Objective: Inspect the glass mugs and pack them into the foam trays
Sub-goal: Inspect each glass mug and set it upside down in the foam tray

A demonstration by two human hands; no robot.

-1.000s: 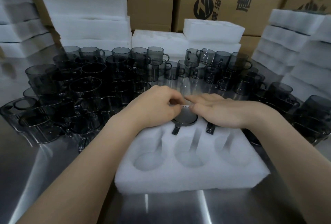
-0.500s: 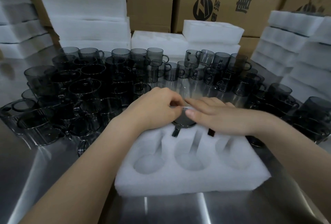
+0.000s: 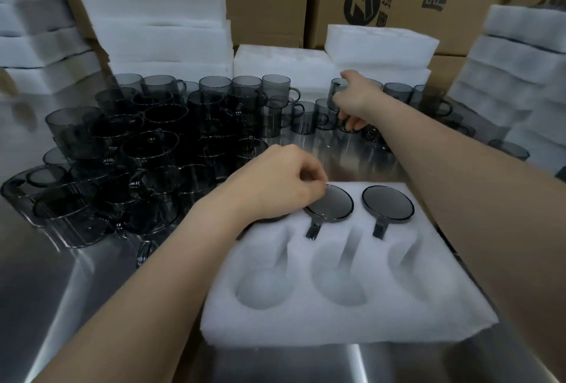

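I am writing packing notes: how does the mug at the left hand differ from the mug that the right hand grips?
The packed mug sits base up, sunk in a pocket of the foam tray; the loose mug is mouth up among other mugs at the back. The left hand pinches the packed mug's edge; the right hand wraps round the loose mug's wall. Both are smoky grey glass.

LIGHT: dim, cool, diffuse | GLARE: pale streaks on steel surface [image 3: 355, 361], thin rim glints on dark mugs [image 3: 147, 150] | SHADOW: soft, along foam tray [image 3: 337, 321] front edge and inside its pockets | FOCUS: mild softness overall, right hand [image 3: 358, 98] slightly smeared | EDGES: wide-angle bowing, foam stacks [image 3: 520, 76] and cardboard boxes [image 3: 269, 0] leaning inward
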